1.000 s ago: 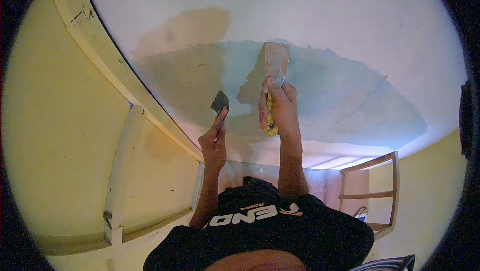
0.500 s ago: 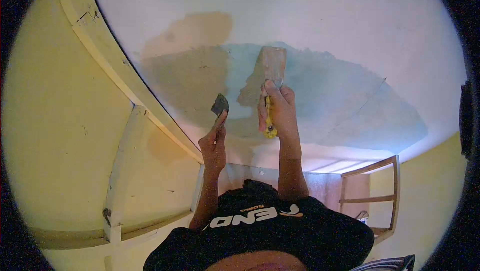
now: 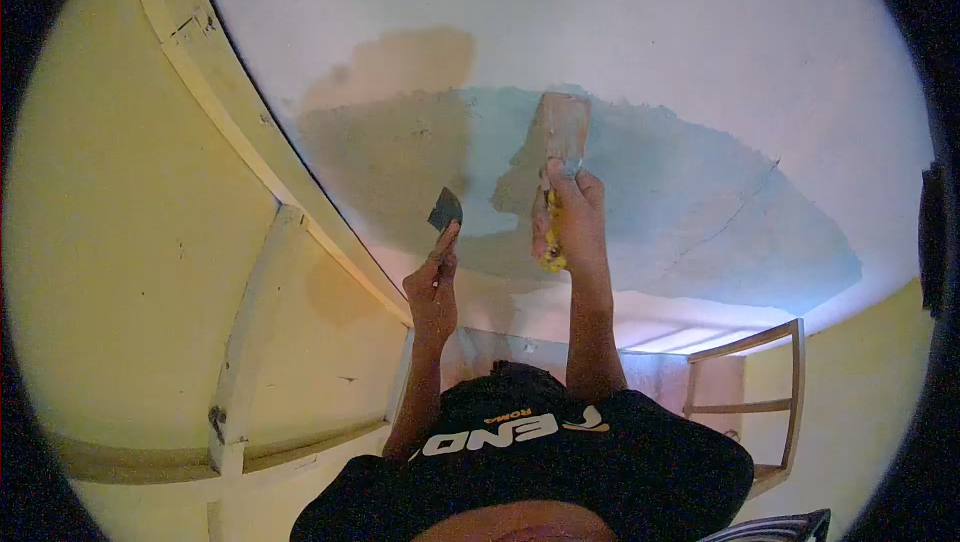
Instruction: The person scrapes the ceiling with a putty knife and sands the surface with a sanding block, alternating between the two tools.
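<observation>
My left hand (image 3: 432, 287) is closed on a small dark flat blade (image 3: 446, 210), which rises above the fingertips. To its right, my right hand (image 3: 582, 217) grips the yellow handle (image 3: 552, 242) of a scraper with a wide, smeared metal blade (image 3: 566, 127). This blade points upward in the view, over the grey-green patch (image 3: 650, 182) on the pale surface (image 3: 700, 32). Whether it touches the patch cannot be made out. The two tools are apart.
Yellow panels (image 3: 130, 242) with pale wooden strips (image 3: 222, 127) fill the left side. A wooden frame (image 3: 797, 392) stands at the lower right. A thin crack (image 3: 735, 212) crosses the patch. My dark shirt (image 3: 540, 452) fills the bottom middle.
Both hands and their tools appear slightly farther right in the view. The surface and panels have shifted right too. Both hands keep their hold.
</observation>
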Action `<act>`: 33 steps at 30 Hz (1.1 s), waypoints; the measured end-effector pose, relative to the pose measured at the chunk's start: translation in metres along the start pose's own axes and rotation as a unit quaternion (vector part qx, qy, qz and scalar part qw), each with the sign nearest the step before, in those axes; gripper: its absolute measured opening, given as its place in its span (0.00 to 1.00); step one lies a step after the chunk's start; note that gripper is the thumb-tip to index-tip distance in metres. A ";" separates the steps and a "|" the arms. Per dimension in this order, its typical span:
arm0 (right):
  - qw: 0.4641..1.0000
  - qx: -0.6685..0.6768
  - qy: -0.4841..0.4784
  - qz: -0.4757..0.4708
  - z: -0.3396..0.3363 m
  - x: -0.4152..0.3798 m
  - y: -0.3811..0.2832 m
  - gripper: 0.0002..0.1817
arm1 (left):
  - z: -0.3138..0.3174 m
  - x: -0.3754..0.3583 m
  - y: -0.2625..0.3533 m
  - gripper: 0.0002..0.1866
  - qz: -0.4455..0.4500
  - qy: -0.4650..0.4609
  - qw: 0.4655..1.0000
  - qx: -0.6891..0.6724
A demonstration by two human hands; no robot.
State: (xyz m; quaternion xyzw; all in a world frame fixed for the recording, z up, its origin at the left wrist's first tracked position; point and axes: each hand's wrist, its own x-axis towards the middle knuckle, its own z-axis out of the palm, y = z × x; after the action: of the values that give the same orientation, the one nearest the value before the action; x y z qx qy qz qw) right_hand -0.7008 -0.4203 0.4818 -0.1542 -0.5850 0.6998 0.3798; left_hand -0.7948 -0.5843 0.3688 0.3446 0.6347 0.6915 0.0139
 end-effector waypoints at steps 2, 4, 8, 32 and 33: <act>1.000 0.022 -0.005 -0.005 0.005 0.003 -0.006 0.17 | -0.001 -0.001 0.002 0.20 -0.015 0.005 1.000 0.022; 1.000 0.025 0.002 -0.001 0.005 0.000 -0.006 0.17 | -0.003 -0.004 0.003 0.20 -0.079 -0.002 0.996 0.041; 0.999 0.047 0.002 -0.002 0.007 0.003 -0.009 0.17 | -0.005 -0.002 -0.008 0.20 0.021 0.023 0.999 0.035; 0.998 0.054 0.014 -0.003 0.002 0.000 -0.011 0.17 | -0.005 -0.001 -0.018 0.21 -0.050 0.008 0.998 0.039; 0.998 0.054 0.017 -0.008 0.002 -0.001 -0.012 0.17 | -0.004 -0.004 -0.021 0.21 -0.060 0.010 0.998 0.025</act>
State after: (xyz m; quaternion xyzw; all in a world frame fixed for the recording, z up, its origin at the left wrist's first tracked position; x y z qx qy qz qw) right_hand -0.6975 -0.4221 0.4930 -0.1404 -0.5411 0.7247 0.4028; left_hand -0.8025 -0.5856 0.3487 0.2994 0.6714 0.6767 0.0407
